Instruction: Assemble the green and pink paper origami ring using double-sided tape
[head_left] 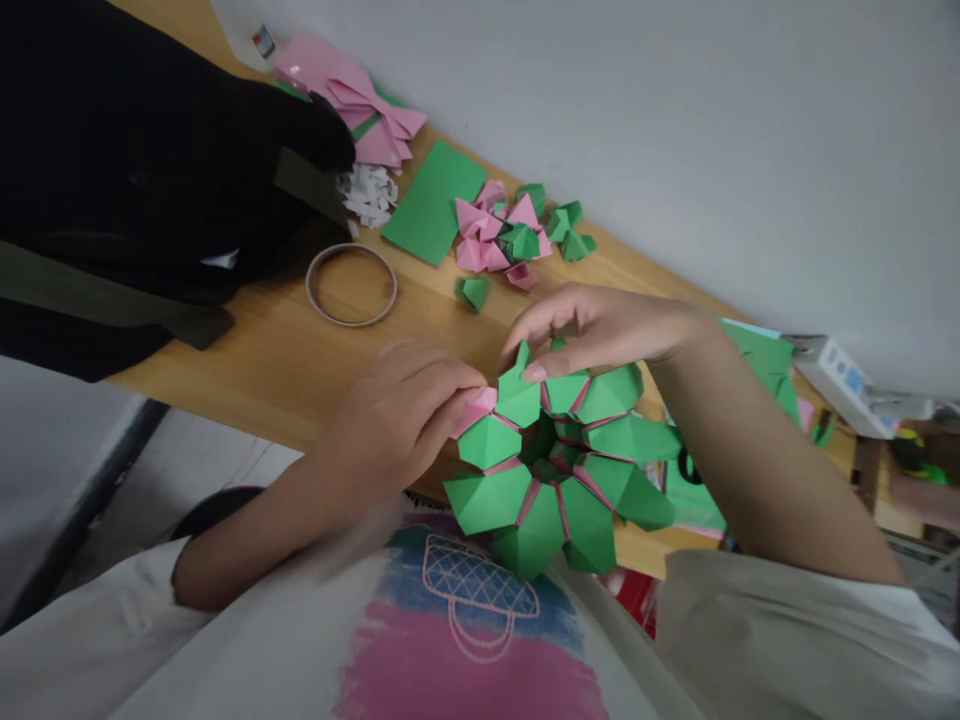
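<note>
A ring of folded paper pieces, the green and pink paper wreath, is held up in front of my chest, over the near edge of the table. My left hand pinches a pink folded piece at the ring's left side. On the far side, my right hand grips a green folded piece of the same ring, its thumb on the front and the fingers behind. The right fingertips are partly hidden. Pink strips show between the green petals around an open centre.
On the wooden table lie loose pink and green folded pieces, a green sheet, a tape ring, white paper scraps and pink paper. A black bag covers the left end; a white power strip is right.
</note>
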